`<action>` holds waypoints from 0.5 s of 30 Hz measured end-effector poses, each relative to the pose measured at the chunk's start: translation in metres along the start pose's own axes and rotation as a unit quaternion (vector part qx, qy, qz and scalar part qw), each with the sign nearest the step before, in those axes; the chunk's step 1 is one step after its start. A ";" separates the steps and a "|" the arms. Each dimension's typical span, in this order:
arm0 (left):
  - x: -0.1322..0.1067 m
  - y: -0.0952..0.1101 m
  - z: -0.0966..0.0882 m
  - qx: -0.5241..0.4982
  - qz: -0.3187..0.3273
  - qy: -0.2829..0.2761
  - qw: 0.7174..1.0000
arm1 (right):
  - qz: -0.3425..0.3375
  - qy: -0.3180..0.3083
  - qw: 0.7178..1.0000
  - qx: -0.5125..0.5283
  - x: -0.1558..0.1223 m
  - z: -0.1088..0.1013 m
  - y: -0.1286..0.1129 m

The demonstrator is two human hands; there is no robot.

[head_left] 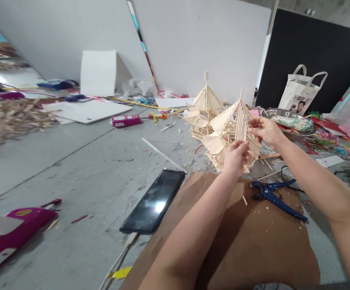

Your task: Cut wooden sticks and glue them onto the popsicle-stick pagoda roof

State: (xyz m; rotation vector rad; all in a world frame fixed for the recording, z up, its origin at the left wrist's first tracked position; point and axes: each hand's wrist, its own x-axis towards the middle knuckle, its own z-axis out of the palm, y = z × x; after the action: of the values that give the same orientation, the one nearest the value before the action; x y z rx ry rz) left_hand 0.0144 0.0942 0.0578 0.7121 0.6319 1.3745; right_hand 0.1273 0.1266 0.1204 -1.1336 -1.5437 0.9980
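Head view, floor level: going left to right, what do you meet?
Magenta tool → black phone → left hand holding the stick model → right hand → blue cutters → metal bowl.

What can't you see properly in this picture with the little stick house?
- Head view: the left hand covers the lower part of the stick model, so its base is hidden.
- The right hand hides the model's far side; its grip is unclear.
- The pink object is cut off by the left edge.
- Print on the white bag is too small to read.
- The phone screen shows only glare.
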 end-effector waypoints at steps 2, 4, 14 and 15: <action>-0.001 0.000 0.000 -0.002 -0.002 0.001 1.000 | -0.016 0.012 1.000 -0.010 -0.002 -0.002 0.001; -0.001 0.001 0.001 -0.001 -0.005 0.006 1.000 | -0.030 0.021 0.999 -0.020 -0.006 -0.005 0.002; -0.002 0.004 0.002 0.000 -0.007 0.015 1.000 | 0.027 0.050 0.995 -0.079 -0.034 -0.035 0.017; -0.002 0.004 0.002 -0.001 -0.008 0.017 1.000 | 0.034 0.052 0.994 -0.085 -0.037 -0.039 0.018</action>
State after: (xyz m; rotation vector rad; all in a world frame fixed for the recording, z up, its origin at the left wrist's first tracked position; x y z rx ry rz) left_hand 0.0132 0.0923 0.0627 0.6816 0.6624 1.3744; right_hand 0.1731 0.0978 0.1037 -1.3428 -1.5378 0.8502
